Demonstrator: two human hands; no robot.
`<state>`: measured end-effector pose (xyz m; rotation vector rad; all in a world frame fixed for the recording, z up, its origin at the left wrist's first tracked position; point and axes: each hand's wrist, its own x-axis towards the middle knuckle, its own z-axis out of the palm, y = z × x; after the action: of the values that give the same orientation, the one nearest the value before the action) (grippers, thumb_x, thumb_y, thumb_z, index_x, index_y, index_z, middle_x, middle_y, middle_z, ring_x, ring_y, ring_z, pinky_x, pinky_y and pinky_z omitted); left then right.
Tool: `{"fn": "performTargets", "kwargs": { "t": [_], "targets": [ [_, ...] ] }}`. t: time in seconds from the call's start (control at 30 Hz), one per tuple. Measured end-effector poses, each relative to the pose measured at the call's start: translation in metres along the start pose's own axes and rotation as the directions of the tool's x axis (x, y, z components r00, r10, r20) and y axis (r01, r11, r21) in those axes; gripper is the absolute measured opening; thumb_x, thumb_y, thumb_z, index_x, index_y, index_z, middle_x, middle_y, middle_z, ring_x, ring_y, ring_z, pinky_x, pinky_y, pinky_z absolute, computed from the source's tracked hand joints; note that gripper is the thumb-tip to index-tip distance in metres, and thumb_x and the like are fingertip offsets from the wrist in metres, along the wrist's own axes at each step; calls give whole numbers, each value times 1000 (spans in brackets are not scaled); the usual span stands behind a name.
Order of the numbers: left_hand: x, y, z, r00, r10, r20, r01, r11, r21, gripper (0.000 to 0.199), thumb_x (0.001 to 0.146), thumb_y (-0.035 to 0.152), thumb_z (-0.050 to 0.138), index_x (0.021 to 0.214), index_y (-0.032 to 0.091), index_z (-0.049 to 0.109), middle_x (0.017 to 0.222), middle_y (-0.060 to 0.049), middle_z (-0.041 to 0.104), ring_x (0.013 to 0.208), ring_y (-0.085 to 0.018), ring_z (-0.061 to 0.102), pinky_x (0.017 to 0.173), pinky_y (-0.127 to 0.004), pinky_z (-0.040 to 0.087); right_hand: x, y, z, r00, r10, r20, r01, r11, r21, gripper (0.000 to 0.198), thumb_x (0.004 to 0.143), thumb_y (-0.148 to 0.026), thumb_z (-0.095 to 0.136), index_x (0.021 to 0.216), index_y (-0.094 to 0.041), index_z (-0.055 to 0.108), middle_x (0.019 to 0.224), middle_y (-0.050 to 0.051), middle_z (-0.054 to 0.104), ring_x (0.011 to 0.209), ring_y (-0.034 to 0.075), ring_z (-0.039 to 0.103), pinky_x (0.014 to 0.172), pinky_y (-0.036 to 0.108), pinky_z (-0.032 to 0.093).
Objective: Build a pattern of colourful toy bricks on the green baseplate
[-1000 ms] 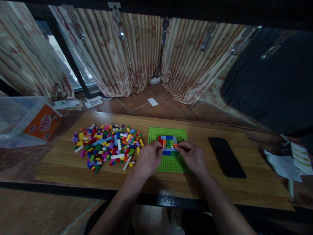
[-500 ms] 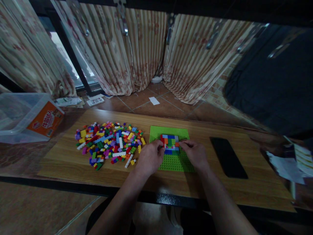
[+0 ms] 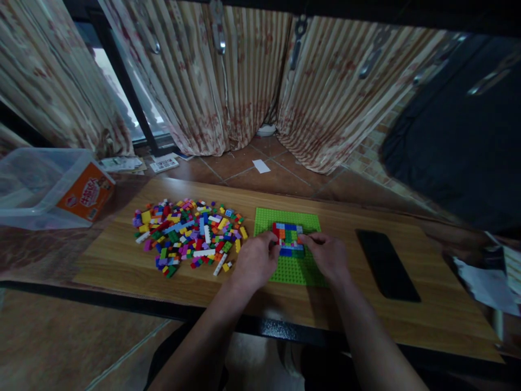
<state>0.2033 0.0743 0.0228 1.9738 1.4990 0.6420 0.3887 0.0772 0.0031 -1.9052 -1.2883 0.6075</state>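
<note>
A rectangular build of colourful toy bricks (image 3: 291, 234) sits on a bright green studded baseplate (image 3: 297, 270), in front of me. My left hand (image 3: 258, 259) is closed, with thumb and forefinger at the red left edge of the build. From the opposite side, my right hand (image 3: 325, 255) has its fingertips pressed together at the right edge, beside an orange brick. Both hands rest low over the plate and cover part of it. Whether a loose small brick lies under either fingertip is hidden.
A spread-out pile of mixed bricks (image 3: 191, 236) lies left of the baseplate on the wooden table (image 3: 122, 271). A black phone-like slab (image 3: 386, 265) lies to the right. A clear plastic bin (image 3: 49, 184) with an orange label stands at far left, papers (image 3: 486, 282) at far right.
The whole view has shifted slightly, so the table things appear a bit further right. Both hands stay at the two sides of the brick build, with little visible finger movement.
</note>
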Motion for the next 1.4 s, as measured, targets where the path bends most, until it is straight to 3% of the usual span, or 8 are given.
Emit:
{"fn": "performTargets", "kwargs": {
  "t": [0.3,0.63,0.83,0.93,1.07,1.17,1.27,1.4],
  "targets": [
    [-2,1,0,1000,4,1,-4,1000,10,16,87,23,52,96,21,65,81,-3,69,69,-16,63,66,-26,46,0,3,2,997,-70,-13,69,997,-30,36,73,-52,61,63,-19,70,61,6,69,58,20,60,57,31,39],
    [-1,-4,-1,1000,22,-9,-22,999,23,17,88,26,50,95,22,65,81,-2,71,70,-16,64,66,-25,46,-1,5,2,999,-48,23,49,998,-48,39,73,-56,61,68,-19,71,66,5,70,64,22,62,61,33,41],
    [3,-2,-9,998,-56,-18,57,998,30,18,87,23,52,99,20,66,88,-4,72,76,-17,66,73,-27,49,6,16,3,987,153,-51,-130,944,302,42,76,-57,57,71,-17,69,66,9,70,59,21,63,56,32,48],
    [4,-1,-8,994,-100,-33,101,994,31,22,86,22,53,104,19,65,95,-7,73,83,-19,67,79,-30,50,9,16,4,982,169,-89,-124,920,372,38,73,-54,61,73,-17,68,70,10,71,60,20,63,53,31,49],
    [3,0,-1,995,-93,-40,92,996,-19,28,85,19,52,111,18,62,99,-8,72,88,-21,68,85,-33,51,8,13,3,987,105,-119,-62,945,320,40,74,-55,60,79,-16,69,75,10,72,63,21,64,53,31,49],
    [0,2,4,998,-58,-35,56,997,-53,27,85,18,50,109,19,62,100,-7,72,91,-21,68,86,-33,52,4,9,1,993,27,-114,-7,986,166,41,78,-54,56,83,-16,70,74,11,71,65,23,65,57,33,49],
    [-1,4,6,998,-43,-39,40,997,-71,30,85,17,48,112,18,61,105,-9,72,96,-23,68,90,-34,51,-4,4,3,974,-167,-154,158,985,-69,42,83,-53,52,90,-16,70,83,12,71,70,24,64,65,37,49],
    [-2,2,4,999,-31,-40,27,996,-87,33,85,16,47,114,18,61,105,-9,72,97,-23,68,90,-34,52,-13,-1,13,891,-448,-76,427,882,-200,37,87,-47,47,94,-17,69,97,13,68,89,27,62,80,41,48]
  ]
}}
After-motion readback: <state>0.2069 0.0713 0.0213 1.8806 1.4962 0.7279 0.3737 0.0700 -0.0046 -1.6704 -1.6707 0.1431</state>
